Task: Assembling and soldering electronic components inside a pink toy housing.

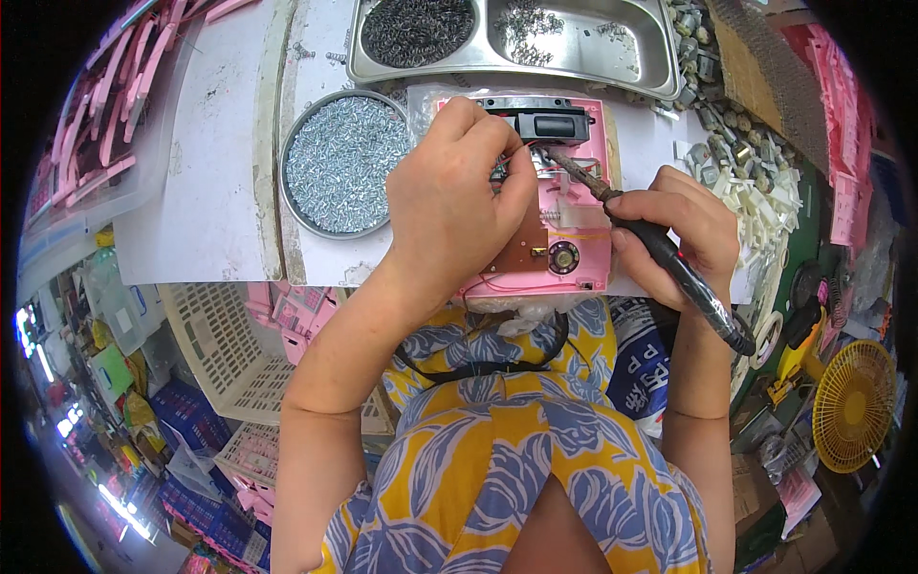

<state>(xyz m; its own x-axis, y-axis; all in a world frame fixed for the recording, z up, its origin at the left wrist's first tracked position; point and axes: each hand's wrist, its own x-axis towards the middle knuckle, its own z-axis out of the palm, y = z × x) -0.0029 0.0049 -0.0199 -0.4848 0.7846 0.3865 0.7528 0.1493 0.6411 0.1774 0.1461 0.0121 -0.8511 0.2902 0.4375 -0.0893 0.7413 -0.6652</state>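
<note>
Hands are working apart: right hand (684, 230) is gripping a soldering iron (660, 247), left hand (459, 187) is pinching, can't tell on what, over the pink housing (598, 256) sitting at 12 o'clock from the patterned top (478, 459). I'd be keeping that tip off the plastic.

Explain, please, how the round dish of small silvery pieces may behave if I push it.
The round dish is probably heavy for its size, as metal-looking pieces cover its whole inside. It would likely slide rather than roll, since it sits flat. A hard push might spill pieces, because no lid covers them.
</note>
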